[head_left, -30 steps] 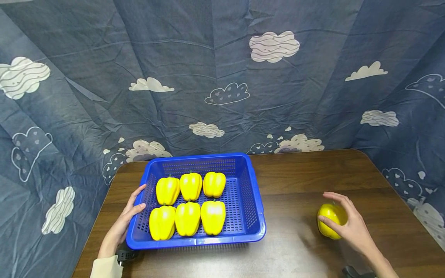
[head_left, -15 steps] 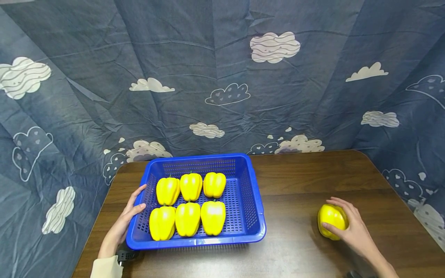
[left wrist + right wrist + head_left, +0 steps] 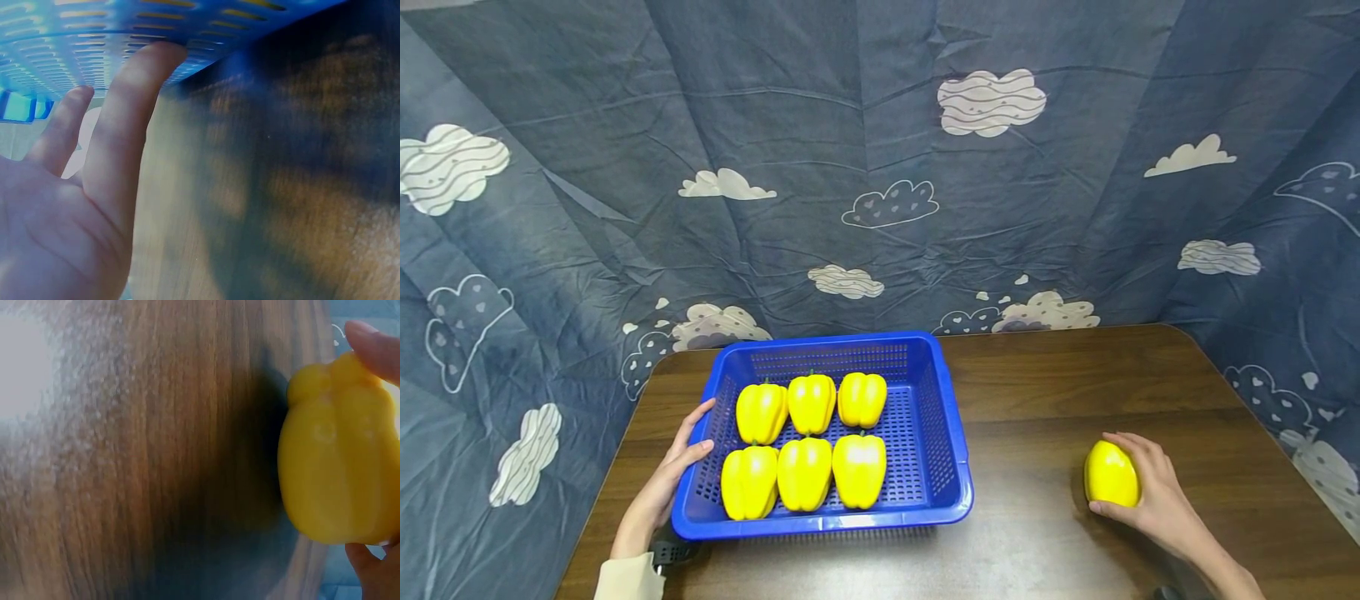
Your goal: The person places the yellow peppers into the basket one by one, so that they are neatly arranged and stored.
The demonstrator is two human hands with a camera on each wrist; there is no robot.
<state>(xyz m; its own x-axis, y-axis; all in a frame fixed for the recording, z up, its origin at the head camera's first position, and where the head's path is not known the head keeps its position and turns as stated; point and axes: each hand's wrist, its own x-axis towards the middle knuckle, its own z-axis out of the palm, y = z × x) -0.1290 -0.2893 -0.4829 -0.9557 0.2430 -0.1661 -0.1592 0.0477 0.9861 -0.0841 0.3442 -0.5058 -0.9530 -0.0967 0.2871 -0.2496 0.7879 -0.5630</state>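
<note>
At the right of the table, my right hand point(image 3: 1150, 492) grips a yellow bell pepper point(image 3: 1109, 475). Thumb and fingers sit at its opposite ends, and in the right wrist view the pepper point(image 3: 340, 456) fills the right side. My left hand point(image 3: 672, 471) touches the left side of a blue plastic basket point(image 3: 958, 467). Its fingers are fairly straight, and the left wrist view shows fingertips against the slotted outer wall point(image 3: 125, 28). Inside the basket lie several yellow bell peppers point(image 3: 860, 471) in two rows, with bare basket floor on their right.
The basket stands on the left part of a brown wooden table point(image 3: 1030, 392). A blue-grey curtain point(image 3: 895, 250) with white cloud prints hangs behind the table and along both sides.
My right hand has closed around the pepper, which has turned and now shows a smooth side. The left hand, the basket and its peppers have stayed in place.
</note>
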